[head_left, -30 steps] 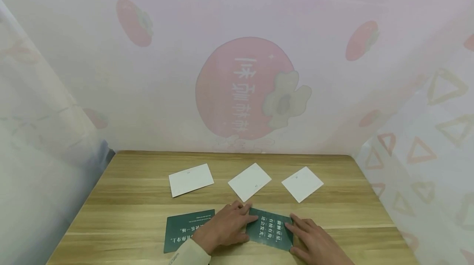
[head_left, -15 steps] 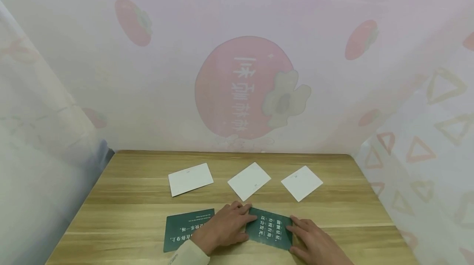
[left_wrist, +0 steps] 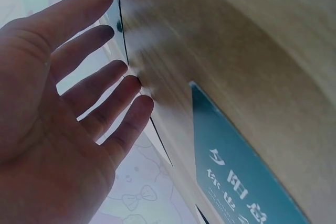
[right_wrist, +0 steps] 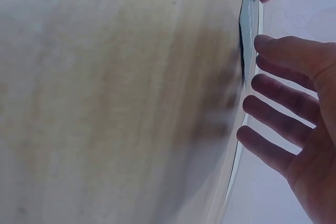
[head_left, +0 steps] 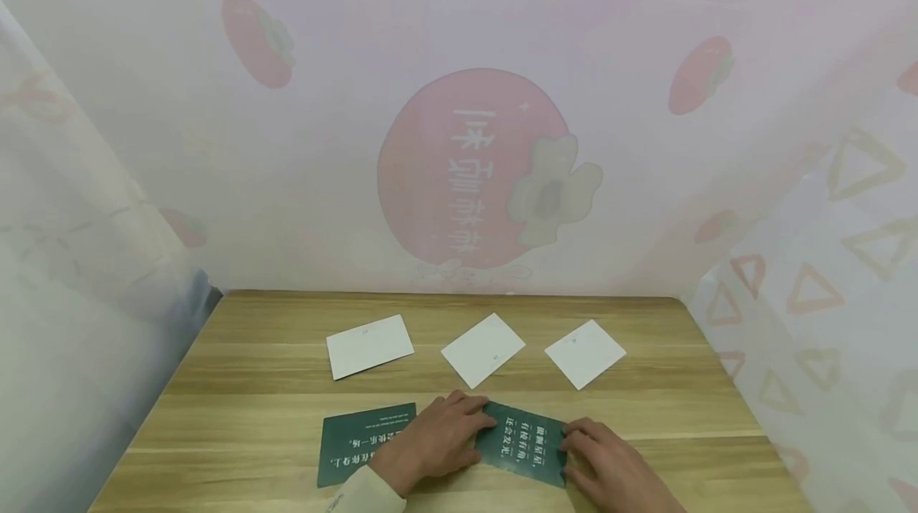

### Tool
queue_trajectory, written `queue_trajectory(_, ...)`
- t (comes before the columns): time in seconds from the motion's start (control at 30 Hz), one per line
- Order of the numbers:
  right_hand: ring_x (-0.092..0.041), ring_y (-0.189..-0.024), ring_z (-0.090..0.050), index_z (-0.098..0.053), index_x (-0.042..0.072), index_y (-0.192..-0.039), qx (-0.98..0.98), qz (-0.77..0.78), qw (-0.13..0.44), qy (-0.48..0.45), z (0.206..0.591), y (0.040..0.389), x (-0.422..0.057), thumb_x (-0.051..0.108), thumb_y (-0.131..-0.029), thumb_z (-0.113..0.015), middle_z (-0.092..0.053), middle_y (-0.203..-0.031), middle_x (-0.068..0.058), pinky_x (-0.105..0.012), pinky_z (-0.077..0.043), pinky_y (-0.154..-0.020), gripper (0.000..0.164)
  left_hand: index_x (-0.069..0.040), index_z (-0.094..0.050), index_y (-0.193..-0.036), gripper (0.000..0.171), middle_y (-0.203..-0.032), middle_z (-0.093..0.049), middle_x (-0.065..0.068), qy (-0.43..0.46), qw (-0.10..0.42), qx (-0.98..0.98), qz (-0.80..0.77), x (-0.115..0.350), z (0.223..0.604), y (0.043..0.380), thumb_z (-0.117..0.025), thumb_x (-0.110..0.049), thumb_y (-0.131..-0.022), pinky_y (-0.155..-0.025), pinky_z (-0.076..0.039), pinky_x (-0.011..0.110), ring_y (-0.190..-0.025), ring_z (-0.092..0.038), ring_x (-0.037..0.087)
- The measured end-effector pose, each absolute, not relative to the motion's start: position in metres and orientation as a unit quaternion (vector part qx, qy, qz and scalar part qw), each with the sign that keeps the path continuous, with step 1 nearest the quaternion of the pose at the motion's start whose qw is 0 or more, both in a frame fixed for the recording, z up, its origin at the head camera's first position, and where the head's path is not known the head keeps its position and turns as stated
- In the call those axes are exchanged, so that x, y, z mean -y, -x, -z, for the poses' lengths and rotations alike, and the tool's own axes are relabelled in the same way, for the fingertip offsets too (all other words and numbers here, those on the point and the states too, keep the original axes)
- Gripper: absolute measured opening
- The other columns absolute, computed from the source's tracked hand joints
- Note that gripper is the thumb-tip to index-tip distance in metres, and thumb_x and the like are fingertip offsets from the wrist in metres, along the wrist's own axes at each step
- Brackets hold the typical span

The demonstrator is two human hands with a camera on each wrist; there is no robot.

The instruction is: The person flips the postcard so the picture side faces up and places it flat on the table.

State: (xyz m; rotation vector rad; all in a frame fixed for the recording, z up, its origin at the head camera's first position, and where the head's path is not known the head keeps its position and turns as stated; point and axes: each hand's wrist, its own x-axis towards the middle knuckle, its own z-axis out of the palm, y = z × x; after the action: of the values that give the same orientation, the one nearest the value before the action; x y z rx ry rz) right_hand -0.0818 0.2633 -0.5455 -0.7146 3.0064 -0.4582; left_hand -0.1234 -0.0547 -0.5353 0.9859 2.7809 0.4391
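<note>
A dark green card (head_left: 522, 443) with white lettering lies at the near middle of the table in the head view. My left hand (head_left: 443, 440) rests at its left edge, a fingertip over the edge and the fingers loosely spread. At the right edge is my right hand (head_left: 610, 461), its fingertips at the card's border. Both wrist views show the fingers extended, neither the left hand (left_wrist: 58, 98) nor the right hand (right_wrist: 304, 108) gripping anything. Under the left forearm a second green card (head_left: 358, 441) is partly hidden; its lettering shows in the left wrist view.
Three white cards lie in a row farther back: a left one (head_left: 369, 347), a middle one (head_left: 483, 350) and a right one (head_left: 585, 354). The wooden table (head_left: 237, 385) meets a printed curtain (head_left: 323, 178) behind, with curtains along both sides.
My right fingers have drawn back slightly from the card's face to its right edge. The left hand and the other cards look unmoved.
</note>
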Motion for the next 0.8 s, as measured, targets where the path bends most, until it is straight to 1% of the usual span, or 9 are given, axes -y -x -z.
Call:
queue_trajectory(0.07, -0.011, -0.112, -0.067, -0.078, 0.025, -0.110, -0.961, 0.147, -0.003, 0.233, 0.545, 0.083, -0.263, 0.029, -0.095, -0.085, -0.068, -0.125, 0.011, -0.040, -0.063, -0.096, 0.017, -0.027, -0.072, -0.142, 0.045, -0.161, -0.059, -0.001, -0.328, 0.077, -0.929, -0.156, 0.056, 0.535, 0.123, -0.082, -0.031, -0.098, -0.117, -0.052, 0.044, -0.144, -0.056, 0.021)
queue_trajectory(0.17, -0.003, -0.106, -0.062, -0.075, 0.027, -0.107, -0.959, 0.153, -0.012, 0.238, 0.545, 0.085, -0.262, 0.024, -0.095, -0.085, -0.065, -0.118, 0.017, -0.035, -0.063, -0.092, 0.016, -0.026, -0.073, -0.141, 0.041, -0.157, -0.062, 0.000, -0.327, 0.067, -0.927, -0.169, 0.056, 0.535, 0.123, -0.078, -0.026, -0.100, -0.117, -0.052, 0.043, -0.142, -0.058, 0.021)
queue_trajectory(0.3, 0.001, -0.100, -0.058, -0.071, 0.028, -0.104, -0.957, 0.159, -0.025, 0.242, 0.545, 0.086, -0.261, 0.019, -0.094, -0.084, -0.062, -0.112, 0.021, -0.031, -0.062, -0.087, 0.018, -0.024, -0.075, -0.138, 0.036, -0.151, -0.066, 0.001, -0.326, 0.053, -0.926, -0.184, 0.057, 0.535, 0.124, -0.073, -0.018, -0.102, -0.116, -0.054, 0.043, -0.139, -0.061, 0.022)
queue_trajectory(0.47, 0.003, -0.096, -0.055, -0.070, 0.028, -0.101, -0.954, 0.162, -0.042, 0.248, 0.545, 0.088, -0.261, 0.015, -0.092, -0.085, -0.059, -0.107, 0.023, -0.028, -0.061, -0.084, 0.021, -0.023, -0.076, -0.135, 0.033, -0.142, -0.071, 0.000, -0.318, 0.046, -0.927, -0.191, 0.058, 0.534, 0.129, -0.066, -0.016, -0.105, -0.112, -0.057, 0.043, -0.131, -0.065, 0.022)
queue_trajectory(0.6, 0.003, -0.095, -0.054, -0.070, 0.029, -0.101, -0.953, 0.168, -0.042, 0.248, 0.543, 0.092, -0.258, 0.015, -0.092, -0.085, -0.060, -0.107, 0.022, -0.026, -0.059, -0.083, 0.023, -0.023, -0.075, -0.136, 0.032, -0.140, -0.071, -0.001, -0.310, 0.044, -0.932, -0.183, 0.062, 0.531, 0.132, -0.070, -0.019, -0.105, -0.110, -0.058, 0.043, -0.130, -0.066, 0.022)
queue_trajectory(0.7, 0.002, -0.094, -0.055, -0.071, 0.027, -0.104, -0.951, 0.174, -0.034, 0.253, 0.540, 0.096, -0.256, 0.016, -0.093, -0.086, -0.061, -0.108, 0.020, -0.026, -0.059, -0.084, 0.021, -0.024, -0.073, -0.138, 0.035, -0.141, -0.070, -0.001, -0.303, 0.041, -0.936, -0.173, 0.064, 0.531, 0.134, -0.074, -0.022, -0.103, -0.110, -0.057, 0.042, -0.131, -0.066, 0.022)
queue_trajectory(0.8, 0.000, -0.096, -0.057, -0.074, 0.025, -0.107, -0.948, 0.170, -0.036, 0.267, 0.538, 0.100, -0.253, 0.018, -0.092, -0.087, -0.062, -0.109, 0.017, -0.027, -0.060, -0.086, 0.021, -0.024, -0.071, -0.140, 0.037, -0.141, -0.070, 0.000, -0.295, 0.032, -0.941, -0.162, 0.065, 0.532, 0.136, -0.074, -0.022, -0.103, -0.107, -0.058, 0.041, -0.127, -0.066, 0.022)
